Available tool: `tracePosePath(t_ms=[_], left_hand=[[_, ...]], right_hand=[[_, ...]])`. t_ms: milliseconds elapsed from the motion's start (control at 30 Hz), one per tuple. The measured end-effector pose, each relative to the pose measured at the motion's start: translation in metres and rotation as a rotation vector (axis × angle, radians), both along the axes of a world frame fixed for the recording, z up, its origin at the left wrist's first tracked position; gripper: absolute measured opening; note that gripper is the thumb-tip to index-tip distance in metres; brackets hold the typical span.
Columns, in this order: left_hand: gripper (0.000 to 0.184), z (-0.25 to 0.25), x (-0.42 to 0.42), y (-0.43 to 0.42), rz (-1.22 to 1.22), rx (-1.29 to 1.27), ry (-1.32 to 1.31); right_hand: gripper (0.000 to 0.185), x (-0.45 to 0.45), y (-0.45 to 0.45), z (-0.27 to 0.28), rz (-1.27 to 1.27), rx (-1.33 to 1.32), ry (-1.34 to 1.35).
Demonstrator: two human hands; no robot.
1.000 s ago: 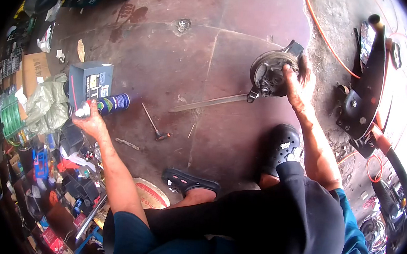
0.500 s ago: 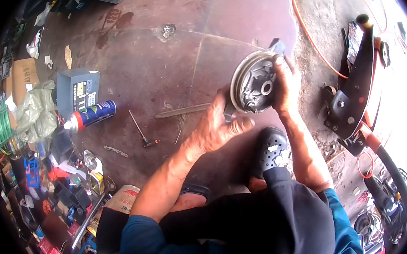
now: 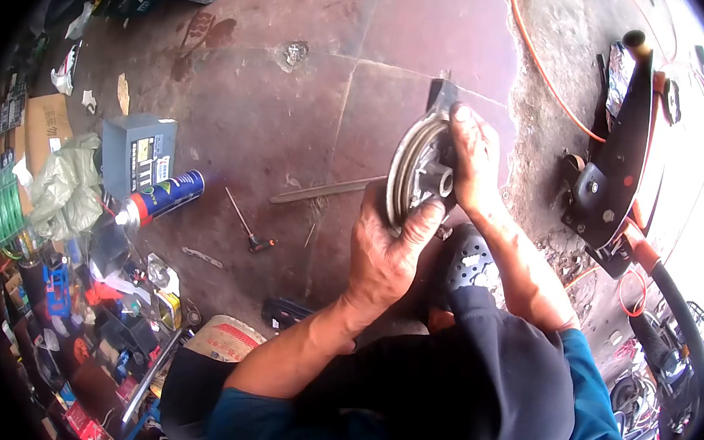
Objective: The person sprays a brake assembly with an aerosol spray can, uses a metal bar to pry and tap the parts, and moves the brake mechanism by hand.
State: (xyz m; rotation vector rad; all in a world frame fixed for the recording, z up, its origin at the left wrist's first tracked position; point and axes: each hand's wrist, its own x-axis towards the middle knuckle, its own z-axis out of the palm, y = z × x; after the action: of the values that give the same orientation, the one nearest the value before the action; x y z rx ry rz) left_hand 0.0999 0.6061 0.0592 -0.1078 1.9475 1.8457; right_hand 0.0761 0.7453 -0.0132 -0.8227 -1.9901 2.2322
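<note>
A round metal drum brake (image 3: pixel 410 168), with a ribbed rim and a hub sleeve in its middle, is held up above the floor. My left hand (image 3: pixel 384 251) grips its lower left rim, the thumb across the lower front edge and the fingers hidden behind. On the other side, my right hand (image 3: pixel 474 163) is closed on the right edge, near a dark arm sticking up from the top. The drum is turned partly edge-on, so much of its face is hidden.
On the floor lie a T-handled tool (image 3: pixel 250 227), a flat metal bar (image 3: pixel 329 190) and a spray can (image 3: pixel 164 197) beside a grey box (image 3: pixel 139 154). Clutter fills the left side. A black floor jack (image 3: pixel 612 170) and an orange hose (image 3: pixel 549 82) are at right.
The drum brake has turned more edge-on and shifted slightly left and down. My left thumb has come onto its front edge. My left foot has shifted left.
</note>
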Motion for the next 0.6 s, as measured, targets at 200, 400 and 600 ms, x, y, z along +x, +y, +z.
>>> tracePosePath(t_ms=[200, 400, 600], left_hand=[[0.044, -0.012, 0.007, 0.010, 0.191, -0.036, 0.245], [0.056, -0.036, -0.008, 0.030, 0.208, 0.086, 0.520], [0.053, -0.032, 0.002, 0.015, 0.057, -0.036, 0.380]], right_hand=[[0.048, 0.012, -0.027, -0.001, -0.252, -0.276, -0.174], [0.045, 0.023, -0.049, -0.046, -0.526, -0.819, -0.087], [0.042, 0.013, -0.034, -0.027, -0.417, -0.960, -0.071]])
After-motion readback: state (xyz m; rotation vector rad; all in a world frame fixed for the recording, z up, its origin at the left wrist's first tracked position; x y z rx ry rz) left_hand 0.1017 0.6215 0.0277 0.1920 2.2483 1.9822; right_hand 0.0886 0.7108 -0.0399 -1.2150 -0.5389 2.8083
